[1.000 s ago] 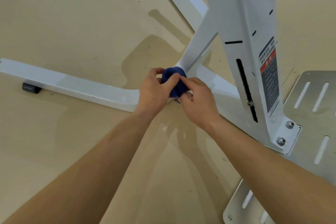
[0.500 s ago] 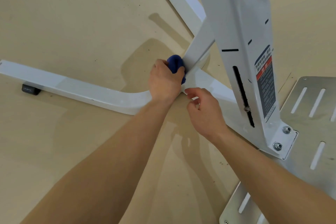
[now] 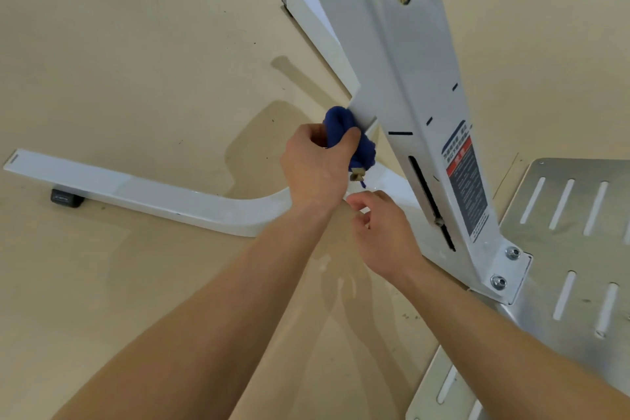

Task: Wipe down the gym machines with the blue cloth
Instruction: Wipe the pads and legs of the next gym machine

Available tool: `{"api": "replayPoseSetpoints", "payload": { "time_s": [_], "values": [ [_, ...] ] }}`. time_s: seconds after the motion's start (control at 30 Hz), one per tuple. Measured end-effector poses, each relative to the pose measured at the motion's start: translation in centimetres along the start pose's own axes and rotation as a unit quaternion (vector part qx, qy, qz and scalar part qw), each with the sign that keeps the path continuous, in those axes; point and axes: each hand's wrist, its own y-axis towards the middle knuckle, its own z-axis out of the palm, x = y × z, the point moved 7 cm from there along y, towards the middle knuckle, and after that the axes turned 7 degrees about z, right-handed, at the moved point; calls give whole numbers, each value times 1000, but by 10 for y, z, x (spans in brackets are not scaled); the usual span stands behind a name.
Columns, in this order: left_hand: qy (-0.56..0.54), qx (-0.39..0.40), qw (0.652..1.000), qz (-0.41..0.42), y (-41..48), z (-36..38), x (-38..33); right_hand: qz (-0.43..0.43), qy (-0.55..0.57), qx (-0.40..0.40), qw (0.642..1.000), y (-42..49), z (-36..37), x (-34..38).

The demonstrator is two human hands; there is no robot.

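My left hand (image 3: 315, 164) grips the bunched blue cloth (image 3: 344, 133) and holds it against the left edge of the white slanted upright (image 3: 405, 54) of the gym machine, above the joint with the floor frame. A small tan tag hangs from the cloth below my thumb. My right hand (image 3: 381, 232) hovers just below and to the right, over the base beam, its fingers loosely curled and holding nothing. The cloth's far side is hidden behind my fingers.
The white floor beam (image 3: 136, 194) curves off to the left and rests on a black rubber foot (image 3: 66, 197). A second beam (image 3: 306, 7) runs away at the top. A slotted metal footplate (image 3: 579, 215) lies at the right. A warning label (image 3: 465, 181) is stuck on the upright.
My right hand let go of the cloth and dropped back. My left hand carried the cloth up from the base joint along the upright's edge.
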Motion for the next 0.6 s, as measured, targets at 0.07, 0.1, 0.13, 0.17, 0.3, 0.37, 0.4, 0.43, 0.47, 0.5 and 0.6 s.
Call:
{"api": "replayPoseSetpoints", "payload": {
  "time_s": [0.07, 0.1, 0.13, 0.17, 0.3, 0.37, 0.4, 0.43, 0.47, 0.5, 0.6],
  "values": [
    [22, -6, 1000, 0, 1, -1, 3, 0, -6, 7, 1000, 0, 2, 1],
    [24, -6, 1000, -4, 2, -1, 5, -2, -11, 10, 1000, 0, 2, 0],
    [24, -4, 1000, -9, 4, -1, 6, -6, -18, 12, 1000, -2, 0, -2],
    [26, 0, 1000, -10, 4, -2, 4, -12, -24, 14, 1000, -3, -1, -3],
    [27, 11, 999, 18, -1, -7, -19, -24, -41, 11, 999, -14, -18, -4],
    [7, 10, 999, 46, -6, -8, -36, -29, -48, -2, 998, -18, -28, -2],
    [0, 6, 998, 65, -8, -10, -43, -31, -52, -5, 998, -20, -31, -1],
    [-5, 1, 996, 85, -10, -11, -50, -32, -54, -6, 998, -22, -32, 0],
    [-11, -1, 995, 103, -11, -13, -54, -33, -56, -5, 998, -23, -32, 1],
    [-13, 1, 993, 120, -12, -12, -56, -34, -57, -2, 998, -24, -31, 2],
    [21, 22, 991, 133, -10, -8, -44, -35, -55, 14, 998, -24, -20, 4]
  ]
}}
